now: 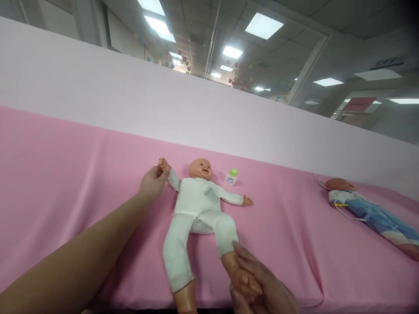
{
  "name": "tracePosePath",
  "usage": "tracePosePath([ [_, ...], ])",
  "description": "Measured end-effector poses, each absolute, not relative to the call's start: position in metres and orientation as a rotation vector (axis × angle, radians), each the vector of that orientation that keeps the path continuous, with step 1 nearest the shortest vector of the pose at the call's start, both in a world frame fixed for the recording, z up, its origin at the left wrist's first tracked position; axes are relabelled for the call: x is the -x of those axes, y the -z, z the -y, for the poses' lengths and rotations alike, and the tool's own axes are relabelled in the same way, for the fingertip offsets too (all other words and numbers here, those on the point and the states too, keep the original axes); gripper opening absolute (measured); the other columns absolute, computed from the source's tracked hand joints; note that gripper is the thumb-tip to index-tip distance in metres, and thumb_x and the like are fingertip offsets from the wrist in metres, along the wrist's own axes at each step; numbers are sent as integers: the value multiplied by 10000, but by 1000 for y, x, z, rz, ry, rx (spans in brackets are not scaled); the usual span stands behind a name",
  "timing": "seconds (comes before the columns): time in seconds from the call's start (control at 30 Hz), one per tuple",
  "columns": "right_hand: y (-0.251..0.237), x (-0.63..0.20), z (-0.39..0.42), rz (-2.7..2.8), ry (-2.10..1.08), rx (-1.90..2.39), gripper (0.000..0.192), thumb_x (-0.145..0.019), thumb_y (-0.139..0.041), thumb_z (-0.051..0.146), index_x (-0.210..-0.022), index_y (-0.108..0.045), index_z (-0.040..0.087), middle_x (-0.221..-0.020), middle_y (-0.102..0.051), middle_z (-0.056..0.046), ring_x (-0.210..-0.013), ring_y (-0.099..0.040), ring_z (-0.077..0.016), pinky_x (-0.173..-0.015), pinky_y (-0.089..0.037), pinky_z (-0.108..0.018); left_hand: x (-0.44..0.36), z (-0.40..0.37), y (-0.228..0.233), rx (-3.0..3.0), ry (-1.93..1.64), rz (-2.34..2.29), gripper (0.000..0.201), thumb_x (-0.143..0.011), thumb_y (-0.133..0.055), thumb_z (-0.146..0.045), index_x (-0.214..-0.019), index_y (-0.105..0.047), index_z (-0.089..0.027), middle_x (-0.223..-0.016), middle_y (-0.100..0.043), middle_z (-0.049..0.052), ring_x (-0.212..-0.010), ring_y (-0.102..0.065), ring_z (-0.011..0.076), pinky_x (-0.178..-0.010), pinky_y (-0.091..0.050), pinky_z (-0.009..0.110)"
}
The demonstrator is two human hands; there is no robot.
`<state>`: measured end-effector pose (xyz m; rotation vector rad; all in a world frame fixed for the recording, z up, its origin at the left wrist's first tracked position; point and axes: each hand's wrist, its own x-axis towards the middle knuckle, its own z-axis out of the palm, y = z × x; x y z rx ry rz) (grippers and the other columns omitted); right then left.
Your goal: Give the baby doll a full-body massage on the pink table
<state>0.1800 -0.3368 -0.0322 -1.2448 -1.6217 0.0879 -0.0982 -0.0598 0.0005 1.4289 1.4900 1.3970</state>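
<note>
While the right hand [262, 290] sits nearest the camera at the bottom edge, its fingers [244, 255] are wrapped around the foot [244, 279] of a doll [196, 205]. That doll lies face up on a desk covered with a pink cloth [65, 183], dressed in a white suit, legs toward the camera and arms stretched out to the sides. Its other bare foot [185, 298] reaches the near edge of the cloth. Farther along, the left hand [153, 182] has its fingers closed on the doll's raised fist [163, 164]. Just beside the doll's head stands a small bottle [231, 176] with a green cap. Well apart to the right lies a second doll [369, 211] in blue, with a thin white cord looped at its chest. Behind the desk rises a pale partition [131, 87].
</note>
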Motion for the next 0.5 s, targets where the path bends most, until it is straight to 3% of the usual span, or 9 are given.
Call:
tracePosePath([
  [0.07, 20, -177, 319, 1616, -21, 1229, 519, -850, -782, 264, -1353, -678, 335, -1340, -742, -49, -1186, -741, -325, -956, -673, -378, 91, 70, -4, -1672, -1343, -1523, 371, -941, -594, -579, -1055, -705, -243, -1095, -785, 62, -1022, -729, 284, -878, -567, 378],
  [0.17, 4, -169, 288, 1612, 35, 1221, 399, -880, -742, 285, -1275, -698, 254, -1309, -758, -97, -1134, -769, -309, -922, -678, -381, 79, 81, -5, -2019, -1218, -1484, 373, -954, -573, -543, -1159, -710, -263, -1185, -767, 76, -1058, -719, 292, -906, -549, 388],
  [0.37, 7, -146, 250, 1554, -198, 1267, 411, -936, -684, 314, -1342, -670, 257, -1447, -673, -118, -1243, -715, -295, -851, -681, -352, 65, 90, 2, -2449, -1012, -1301, 369, -935, -596, -439, -1234, -726, -267, -1277, -733, 91, -1186, -669, 311, -1019, -515, 435],
  [0.5, 18, -140, 237, 1461, -364, 1251, 382, -963, -663, 358, -1325, -670, 238, -1483, -644, -126, -1210, -730, -275, -910, -663, -378, 65, 90, 5, -2470, -995, -1302, 344, -916, -627, -407, -1218, -734, -282, -1311, -723, 82, -1218, -659, 315, -1070, -495, 455],
])
